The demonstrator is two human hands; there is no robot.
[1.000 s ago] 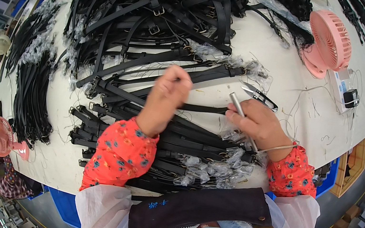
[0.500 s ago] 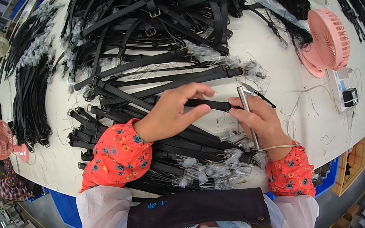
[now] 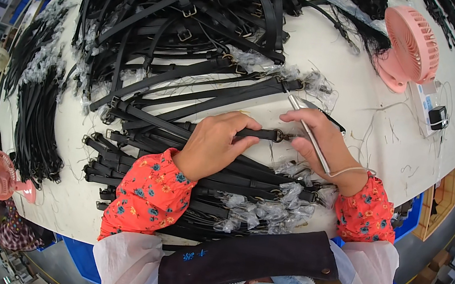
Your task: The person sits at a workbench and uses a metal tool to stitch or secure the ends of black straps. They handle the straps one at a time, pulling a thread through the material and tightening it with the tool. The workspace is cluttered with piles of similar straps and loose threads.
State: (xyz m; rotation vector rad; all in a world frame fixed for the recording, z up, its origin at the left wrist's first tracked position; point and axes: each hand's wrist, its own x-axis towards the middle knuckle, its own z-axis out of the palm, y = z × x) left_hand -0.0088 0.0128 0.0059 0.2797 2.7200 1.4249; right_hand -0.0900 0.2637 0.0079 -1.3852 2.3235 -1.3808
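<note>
My left hand (image 3: 214, 144) pinches a black strap (image 3: 263, 135) between thumb and fingers, above the pile on the table. A small metal fitting (image 3: 280, 136) shows at the strap's right end. In my right hand (image 3: 330, 142) lies a slim silver pen-like tool (image 3: 313, 139), slanting across the fingers, with a thin cord at its lower end. The right thumb and forefinger are apart, close to the fitting; whether they touch it I cannot tell. A dark, slim piece (image 3: 334, 122) shows behind the right fingers, mostly hidden. Several black straps (image 3: 220, 186) lie below my hands, their ends wrapped in clear plastic (image 3: 252, 209).
A big heap of buckled black straps (image 3: 196, 4) covers the far table (image 3: 364, 117). A pink fan (image 3: 410, 49) and a white power strip (image 3: 424, 109) stand at the right. More straps (image 3: 41, 123) and another pink fan (image 3: 0, 175) are at the left. Two people sit nearby.
The right fingers have come off the strap's end and spread, uncovering the metal fitting. My left hand has closed its fingers on the strap and shifted slightly right.
</note>
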